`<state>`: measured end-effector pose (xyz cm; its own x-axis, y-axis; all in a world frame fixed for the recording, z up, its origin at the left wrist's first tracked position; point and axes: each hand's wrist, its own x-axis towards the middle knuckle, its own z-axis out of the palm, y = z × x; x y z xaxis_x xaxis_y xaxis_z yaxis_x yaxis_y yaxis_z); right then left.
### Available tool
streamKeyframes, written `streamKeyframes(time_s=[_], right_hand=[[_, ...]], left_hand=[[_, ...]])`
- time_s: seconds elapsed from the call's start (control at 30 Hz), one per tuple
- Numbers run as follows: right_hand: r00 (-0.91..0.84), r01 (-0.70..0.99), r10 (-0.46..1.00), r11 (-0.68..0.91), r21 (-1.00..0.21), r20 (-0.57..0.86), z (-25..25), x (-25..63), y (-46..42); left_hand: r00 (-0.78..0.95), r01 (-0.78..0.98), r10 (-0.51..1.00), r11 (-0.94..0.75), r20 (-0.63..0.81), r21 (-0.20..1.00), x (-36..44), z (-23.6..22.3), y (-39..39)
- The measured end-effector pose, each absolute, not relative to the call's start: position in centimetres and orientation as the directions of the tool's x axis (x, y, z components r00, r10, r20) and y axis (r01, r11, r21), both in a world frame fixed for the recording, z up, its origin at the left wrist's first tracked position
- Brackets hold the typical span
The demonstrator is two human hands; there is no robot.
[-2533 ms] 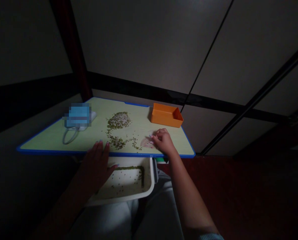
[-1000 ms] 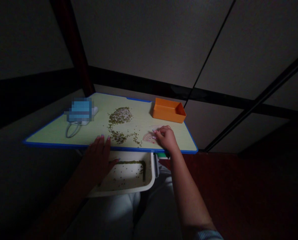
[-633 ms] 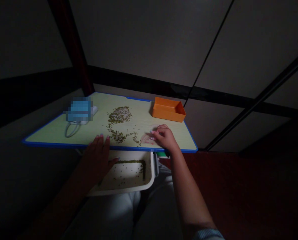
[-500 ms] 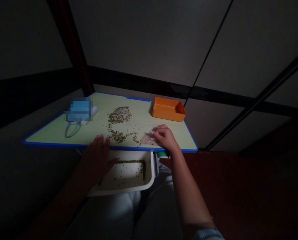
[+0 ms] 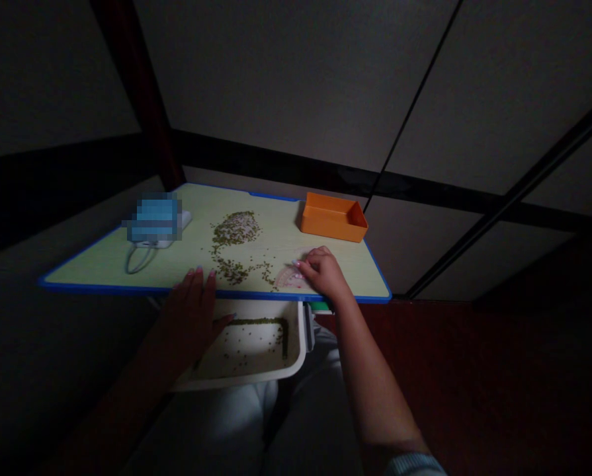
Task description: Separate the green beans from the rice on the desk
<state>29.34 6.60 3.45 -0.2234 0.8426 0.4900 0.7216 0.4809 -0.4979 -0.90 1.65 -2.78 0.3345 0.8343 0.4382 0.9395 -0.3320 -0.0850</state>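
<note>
The pale board point(image 5: 276, 218) with the blue border fills the middle of the frame; its front edge runs almost level below the centre, and its right edge slants down to a corner at centre right. Flat near this front edge, right of centre, lies a clear protractor point(image 5: 286, 278). The right hand point(image 5: 323, 274) rests over its right part with fingers curled and thumb brought near the forefinger; whether they pinch it I cannot tell. The left hand point(image 5: 189, 311) lies across the front edge, left of centre, its fingers straight and close together, its thumb apart above the white tray point(image 5: 302, 347) underneath. Between the hands, the pale surface is partly covered by a patch of green grains point(image 5: 233, 271), scattered up to the protractor's left side. Behind this patch is the larger heap point(image 5: 237, 228). The orange box point(image 5: 328, 227) stands just behind the right hand and limits the space there. At the board's left sits a blurred blue thing point(image 5: 155, 218) with a looped cable point(image 5: 127, 260), and a grey wall point(image 5: 276, 86) rises behind.
</note>
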Motion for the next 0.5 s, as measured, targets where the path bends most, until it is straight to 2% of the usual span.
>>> streamKeyframes(time_s=[0.2, 0.33, 0.5], right_hand=[[-0.182, 0.613, 0.814, 0.533, -0.583, 0.552, 3.17, 29.59, 6.69], [-0.240, 0.509, 0.805, 0.580, -0.636, 0.542, 3.28, 29.76, 6.59], [-0.239, 0.501, 0.819, 0.564, -0.656, 0.522, 3.43, 29.83, 6.51]], left_hand=[[0.342, 0.936, 0.823, -0.341, 0.454, -0.087, -0.92, -2.95, 1.66], [0.341, 0.935, 0.816, -0.344, 0.466, -0.082, -1.05, -3.25, 1.83], [0.357, 0.926, 0.792, -0.368, 0.495, -0.080, -1.14, -3.55, 1.87]])
